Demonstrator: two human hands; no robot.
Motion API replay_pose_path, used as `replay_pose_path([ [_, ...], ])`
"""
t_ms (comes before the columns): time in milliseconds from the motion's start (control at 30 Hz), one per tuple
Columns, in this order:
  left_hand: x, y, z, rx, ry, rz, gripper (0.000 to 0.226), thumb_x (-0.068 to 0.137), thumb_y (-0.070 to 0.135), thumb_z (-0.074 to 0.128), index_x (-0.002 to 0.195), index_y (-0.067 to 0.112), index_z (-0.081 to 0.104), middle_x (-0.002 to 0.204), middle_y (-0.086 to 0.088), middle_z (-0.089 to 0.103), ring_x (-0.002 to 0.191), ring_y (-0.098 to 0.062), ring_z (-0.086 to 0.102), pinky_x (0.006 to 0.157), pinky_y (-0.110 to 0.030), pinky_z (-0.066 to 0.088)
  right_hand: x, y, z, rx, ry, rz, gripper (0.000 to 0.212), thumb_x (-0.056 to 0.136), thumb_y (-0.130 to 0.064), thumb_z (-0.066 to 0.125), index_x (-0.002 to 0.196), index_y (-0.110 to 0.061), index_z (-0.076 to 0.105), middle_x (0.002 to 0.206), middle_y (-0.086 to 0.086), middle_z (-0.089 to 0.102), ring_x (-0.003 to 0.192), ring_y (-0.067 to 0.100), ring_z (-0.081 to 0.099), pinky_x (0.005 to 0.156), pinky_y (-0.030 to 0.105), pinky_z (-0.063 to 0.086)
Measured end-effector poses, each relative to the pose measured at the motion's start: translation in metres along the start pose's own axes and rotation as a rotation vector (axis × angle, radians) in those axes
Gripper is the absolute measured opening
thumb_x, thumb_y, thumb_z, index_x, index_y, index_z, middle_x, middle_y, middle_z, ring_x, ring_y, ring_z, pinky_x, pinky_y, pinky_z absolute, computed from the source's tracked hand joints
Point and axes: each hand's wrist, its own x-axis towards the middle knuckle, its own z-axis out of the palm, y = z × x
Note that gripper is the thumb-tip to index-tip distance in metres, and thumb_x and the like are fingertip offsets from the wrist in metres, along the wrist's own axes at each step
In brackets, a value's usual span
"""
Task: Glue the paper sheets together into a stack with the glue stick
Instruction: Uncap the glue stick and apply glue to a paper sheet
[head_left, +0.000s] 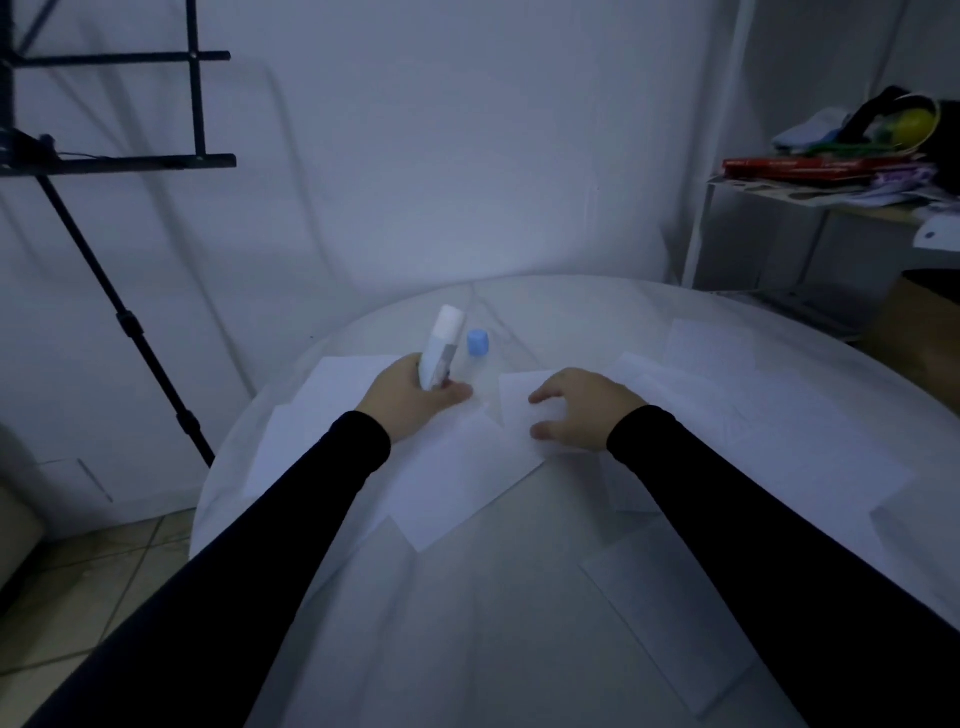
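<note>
My left hand (410, 397) grips a white glue stick (441, 345) that points up and away, uncapped. Its blue cap (478, 343) stands on the table just right of it. My right hand (576, 410) rests on a small white paper sheet (519, 410) near the table's middle, fingers curved over it and thumb at its near edge. Several other white sheets lie scattered: a large one (457, 483) under and between my hands, one at the left (332, 384), more at the right (711, 348) and near me (670, 618).
The round white table (519, 675) fills the lower view. A black music stand (119, 166) rises at the left beyond the table's edge. A white shelf (831, 202) with books and clutter stands at the right. Tiled floor (78, 597) shows lower left.
</note>
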Motion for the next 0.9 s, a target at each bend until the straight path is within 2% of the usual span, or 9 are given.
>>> replay_pose_path([
  [67, -0.004, 0.000, 0.005, 0.088, -0.094, -0.026, 0.048, 0.067, 0.034, 0.085, 0.103, 0.015, 0.060, 0.099, 0.008, 0.066, 0.090, -0.013, 0.061, 0.076, -0.025, 0.045, 0.000, -0.001, 0.002, -0.032, -0.098, 0.035, 0.057, 0.080, -0.050, 0.062, 0.133, -0.034, 0.049, 0.146, -0.008, 0.039, 0.133, 0.016, 0.038, 0.112, 0.039, 0.028],
  [133, -0.005, -0.004, 0.009, 0.180, -0.141, -0.062, 0.061, 0.063, 0.030, 0.087, 0.113, 0.014, 0.056, 0.107, 0.010, 0.065, 0.096, -0.013, 0.059, 0.083, -0.025, 0.042, -0.003, -0.002, 0.003, -0.048, -0.139, 0.062, 0.058, 0.081, -0.052, 0.060, 0.135, -0.035, 0.046, 0.147, -0.009, 0.037, 0.134, 0.016, 0.037, 0.112, 0.039, 0.027],
  [267, 0.002, -0.009, 0.008, 0.224, -0.144, -0.078, 0.065, 0.065, 0.025, 0.087, 0.118, 0.014, 0.052, 0.105, 0.012, 0.061, 0.094, -0.012, 0.054, 0.081, -0.023, 0.036, -0.015, 0.004, -0.007, -0.091, -0.142, 0.086, 0.057, 0.081, -0.054, 0.059, 0.134, -0.036, 0.047, 0.147, -0.009, 0.037, 0.134, 0.016, 0.036, 0.112, 0.039, 0.026],
  [433, 0.019, -0.017, 0.007, 0.215, -0.089, -0.099, 0.070, 0.064, 0.026, 0.087, 0.122, 0.012, 0.052, 0.117, 0.006, 0.065, 0.102, -0.017, 0.058, 0.085, -0.025, 0.038, -0.031, 0.002, -0.018, -0.086, -0.148, 0.093, 0.056, 0.077, -0.050, 0.067, 0.129, -0.034, 0.053, 0.141, -0.005, 0.044, 0.129, 0.016, 0.042, 0.106, 0.032, 0.035],
  [600, 0.029, -0.025, 0.002, 0.204, -0.053, -0.118, 0.068, 0.064, 0.026, 0.087, 0.121, 0.011, 0.053, 0.123, 0.000, 0.062, 0.108, -0.022, 0.057, 0.085, -0.026, 0.037, -0.048, -0.015, -0.020, -0.113, -0.218, 0.010, 0.061, 0.073, -0.047, 0.073, 0.129, -0.034, 0.053, 0.136, -0.007, 0.047, 0.124, 0.014, 0.045, 0.101, 0.029, 0.038],
  [700, 0.025, -0.023, 0.000, 0.159, -0.005, -0.098, 0.064, 0.068, 0.029, 0.085, 0.120, 0.013, 0.051, 0.125, -0.004, 0.060, 0.109, -0.024, 0.055, 0.084, -0.028, 0.037, -0.051, -0.023, -0.019, -0.079, -0.188, -0.049, 0.063, 0.072, -0.051, 0.073, 0.129, -0.034, 0.052, 0.132, -0.009, 0.049, 0.119, 0.012, 0.047, 0.096, 0.027, 0.038],
  [800, 0.011, -0.008, -0.004, 0.041, 0.051, -0.024, 0.048, 0.077, 0.037, 0.077, 0.112, 0.018, 0.048, 0.117, 0.001, 0.061, 0.103, -0.021, 0.057, 0.082, -0.029, 0.041, -0.049, -0.016, -0.021, -0.033, -0.120, -0.048, 0.061, 0.075, -0.053, 0.070, 0.129, -0.035, 0.051, 0.135, -0.009, 0.046, 0.122, 0.013, 0.046, 0.102, 0.031, 0.037],
  [900, -0.008, 0.009, -0.008, -0.012, -0.041, 0.030, 0.048, 0.078, 0.038, 0.076, 0.112, 0.015, 0.052, 0.105, 0.010, 0.067, 0.095, -0.013, 0.061, 0.082, -0.028, 0.045, -0.049, -0.001, -0.018, -0.077, -0.157, -0.016, 0.066, 0.073, -0.055, 0.069, 0.132, -0.036, 0.049, 0.139, -0.007, 0.042, 0.128, 0.016, 0.042, 0.107, 0.037, 0.035],
])
